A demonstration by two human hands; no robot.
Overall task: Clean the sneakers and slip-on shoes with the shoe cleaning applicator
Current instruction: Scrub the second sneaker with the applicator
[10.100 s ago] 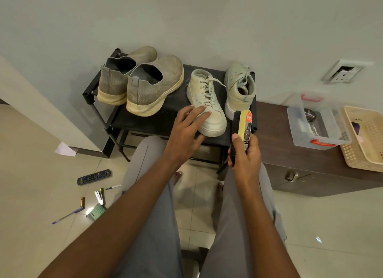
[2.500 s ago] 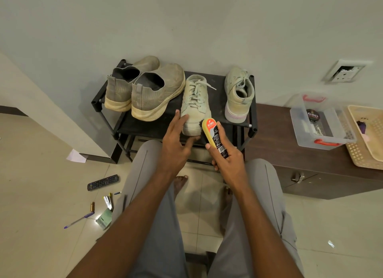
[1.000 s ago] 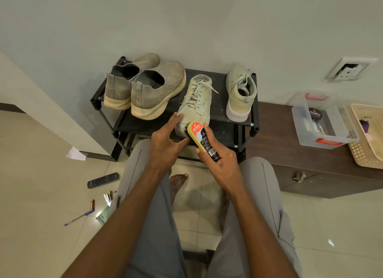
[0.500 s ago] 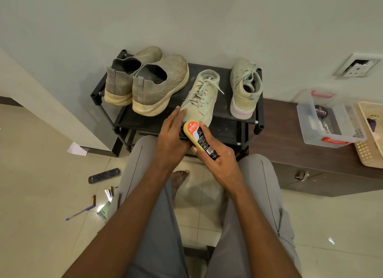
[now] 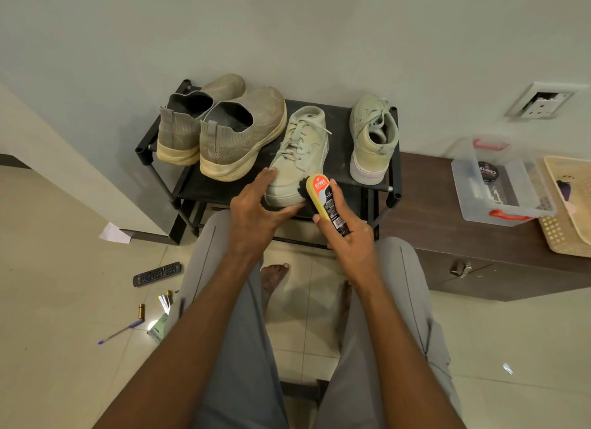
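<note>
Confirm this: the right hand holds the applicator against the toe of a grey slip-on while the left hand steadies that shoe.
Wrong shoe. In the head view the right hand holds the applicator against the toe of the lace-up sneaker, which the left hand steadies. The slip-ons sit untouched.

Pale, perhaps greenish sneaker (image 5: 299, 160); yellow applicator (image 5: 320, 196)

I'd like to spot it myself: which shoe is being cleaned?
Find the black shoe rack against the wall. Four shoes sit on it; it's the third from the left, a pale laced sneaker. Unlike its neighbours, its toe points at the person.
</note>
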